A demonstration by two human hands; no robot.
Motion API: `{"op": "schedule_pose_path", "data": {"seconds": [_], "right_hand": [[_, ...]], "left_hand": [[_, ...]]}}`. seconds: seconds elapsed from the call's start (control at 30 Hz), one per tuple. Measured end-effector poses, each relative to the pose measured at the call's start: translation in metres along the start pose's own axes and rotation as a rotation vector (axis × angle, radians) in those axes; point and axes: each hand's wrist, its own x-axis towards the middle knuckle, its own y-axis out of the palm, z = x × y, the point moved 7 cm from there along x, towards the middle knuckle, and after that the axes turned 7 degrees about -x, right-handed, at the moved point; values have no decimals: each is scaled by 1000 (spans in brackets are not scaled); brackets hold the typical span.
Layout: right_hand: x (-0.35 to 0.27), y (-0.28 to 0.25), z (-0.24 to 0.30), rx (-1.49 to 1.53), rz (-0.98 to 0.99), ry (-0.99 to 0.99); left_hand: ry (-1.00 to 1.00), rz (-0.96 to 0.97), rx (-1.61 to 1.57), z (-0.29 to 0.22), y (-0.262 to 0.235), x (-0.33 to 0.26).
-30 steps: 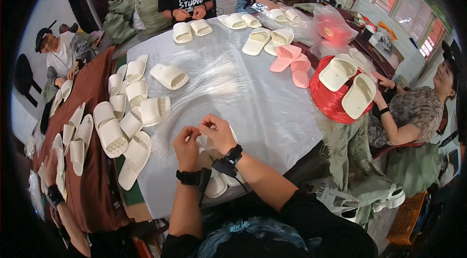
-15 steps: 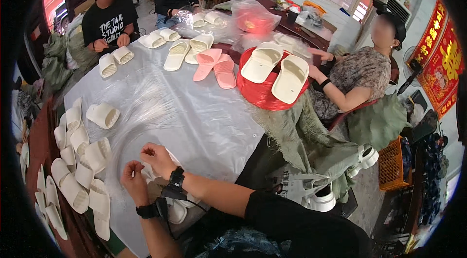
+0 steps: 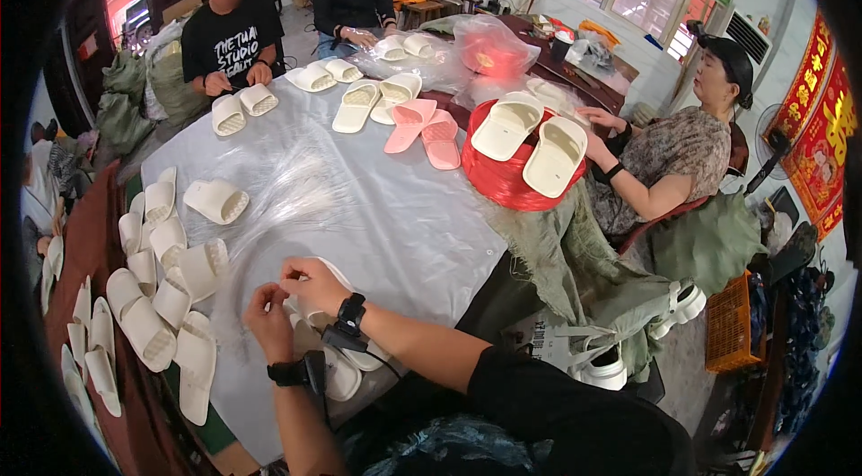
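My left hand [image 3: 270,321] and my right hand [image 3: 314,286] are close together over the near part of the table. Thumb and fingers are pinched on each; whatever they hold is too fine to make out. Beneath them lie several white slippers [image 3: 342,376], partly covered by my hands and wrists. A fan of thin clear strands [image 3: 301,181] spreads over the grey table cover [image 3: 404,238] beyond my hands. A single white slipper [image 3: 215,200] rests left of the strands.
White slippers [image 3: 142,321] crowd the left edge. Across the table are a pink pair [image 3: 426,132] and a white pair atop a red roll [image 3: 489,172]. Three people [image 3: 235,31] sit or stand around it. Green sacking [image 3: 561,247] drapes the right side.
The view has swung slightly left, so everything sits farther right. My hands keep nearly the same pinched pose. The person at right has drawn an outstretched hand in toward the white slippers.
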Motion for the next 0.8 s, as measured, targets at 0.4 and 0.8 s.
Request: {"op": "schedule_pose_path", "data": {"seconds": [0.4, 0.8], "right_hand": [[13, 15, -4, 24, 138, -38], [11, 5, -28, -5, 102, 107]], "left_hand": [[-18, -36, -31, 29, -15, 6], [-66, -57, -42, 9, 3, -3]]}}
